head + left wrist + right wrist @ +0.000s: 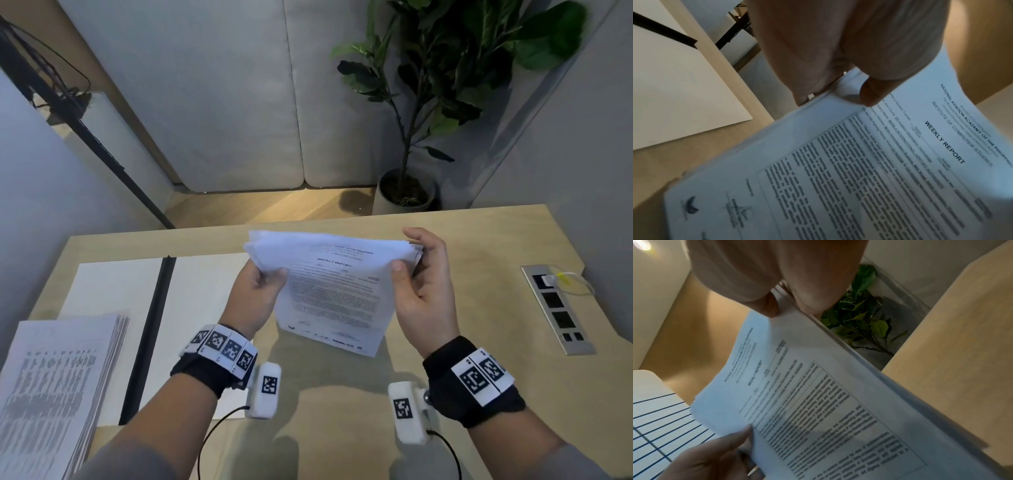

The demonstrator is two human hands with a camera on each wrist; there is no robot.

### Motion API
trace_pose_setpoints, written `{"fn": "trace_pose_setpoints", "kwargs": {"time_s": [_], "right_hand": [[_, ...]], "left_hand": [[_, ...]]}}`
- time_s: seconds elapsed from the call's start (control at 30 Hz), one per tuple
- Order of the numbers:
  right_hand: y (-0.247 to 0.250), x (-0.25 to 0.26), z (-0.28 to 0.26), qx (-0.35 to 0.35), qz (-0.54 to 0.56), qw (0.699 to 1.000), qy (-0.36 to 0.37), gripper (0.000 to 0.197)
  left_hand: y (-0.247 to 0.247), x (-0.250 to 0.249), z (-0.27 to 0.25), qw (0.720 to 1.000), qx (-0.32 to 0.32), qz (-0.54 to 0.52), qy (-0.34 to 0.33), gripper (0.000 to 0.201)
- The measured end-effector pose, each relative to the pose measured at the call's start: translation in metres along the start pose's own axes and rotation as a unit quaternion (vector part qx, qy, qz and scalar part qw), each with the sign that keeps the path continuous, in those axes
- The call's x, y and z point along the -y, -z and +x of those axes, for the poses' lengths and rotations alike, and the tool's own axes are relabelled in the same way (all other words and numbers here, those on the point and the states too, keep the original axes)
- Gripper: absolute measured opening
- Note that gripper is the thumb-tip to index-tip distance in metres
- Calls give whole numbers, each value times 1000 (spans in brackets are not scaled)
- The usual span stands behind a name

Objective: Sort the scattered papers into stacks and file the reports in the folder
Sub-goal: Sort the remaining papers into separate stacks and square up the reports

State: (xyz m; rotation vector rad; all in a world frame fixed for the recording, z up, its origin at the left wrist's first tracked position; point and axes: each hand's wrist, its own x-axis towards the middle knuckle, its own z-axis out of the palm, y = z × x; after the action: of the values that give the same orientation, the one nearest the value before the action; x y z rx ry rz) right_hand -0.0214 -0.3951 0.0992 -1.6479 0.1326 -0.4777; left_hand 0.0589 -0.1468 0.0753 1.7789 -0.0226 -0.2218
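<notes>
Both hands hold a bundle of several white sheets (pixel 332 294) headed "WEEKLY REPORT", lifted above the wooden table (pixel 479 274) with the lower edge tilted toward me. My left hand (pixel 270 277) pinches the bundle's upper left corner, thumb on top (pixel 869 92). My right hand (pixel 407 260) grips the upper right corner, thumb on the front sheet (pixel 768 305) and fingers behind. An open white folder (pixel 113 284) with a black spine lies flat on the table at the left. A thick stack of printed papers (pixel 58 383) sits at the front left corner.
A metal socket panel (pixel 558 308) with a plugged cable is set into the table at the right. A potted plant (pixel 407 192) stands beyond the far edge. A black stand (pixel 102 150) slants at the back left.
</notes>
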Motion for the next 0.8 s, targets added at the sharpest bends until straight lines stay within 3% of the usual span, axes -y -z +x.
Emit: {"fn": "trace_pose_setpoints", "kwargs": {"time_s": [0.13, 0.27, 0.5, 0.67, 0.8], "right_hand": [[4, -13, 5, 58, 20, 990, -125, 66], [1, -37, 8, 63, -13, 977, -203, 32], [-22, 5, -6, 39, 27, 996, -76, 40], [-14, -20, -15, 39, -36, 994, -97, 40], [-17, -20, -12, 50, -16, 991, -121, 46]], "left_hand": [[-5, -4, 0, 999, -16, -21, 21, 27], [-11, -2, -6, 999, -35, -25, 15, 29], [-14, -31, -30, 990, -84, -35, -103, 57], [-5, -4, -37, 996, -77, -4, -36, 47], [4, 10, -28, 996, -90, -9, -26, 56]]}}
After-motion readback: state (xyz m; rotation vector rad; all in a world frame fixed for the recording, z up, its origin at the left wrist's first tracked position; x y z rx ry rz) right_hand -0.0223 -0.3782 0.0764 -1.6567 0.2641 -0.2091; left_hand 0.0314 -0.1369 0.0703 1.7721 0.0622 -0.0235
